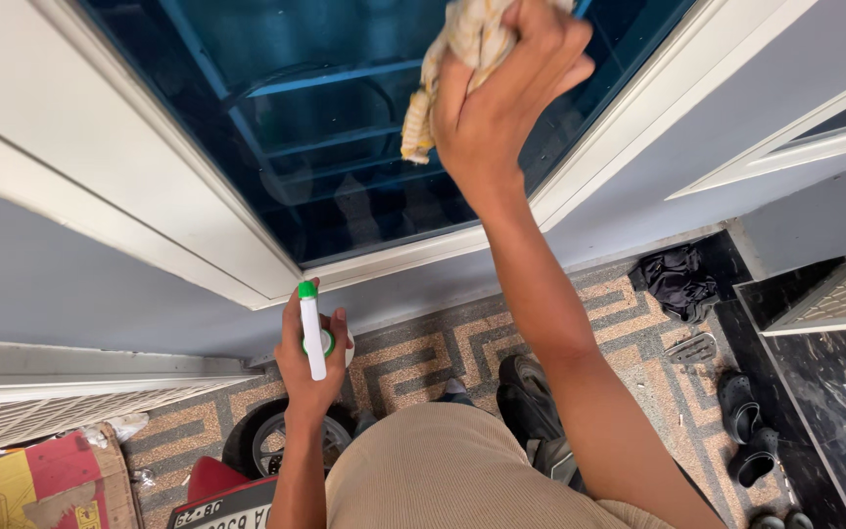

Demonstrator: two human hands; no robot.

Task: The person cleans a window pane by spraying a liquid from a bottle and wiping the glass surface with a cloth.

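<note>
My right hand [501,93] is raised against the dark window glass [325,147] and grips a crumpled yellowish-white cloth [457,49], which presses on the pane. My left hand [310,367] is lower, below the white window frame [247,245], and holds a white spray bottle [311,333] with a green tip and green collar, pointing upward.
Below me lie a patterned tiled floor [443,353], a small wheel [281,436] of a red vehicle, a cardboard box [41,485] at the lower left, dark sandals [746,426] and a black cloth heap [680,279] at the right. A grey wall [70,284] surrounds the window.
</note>
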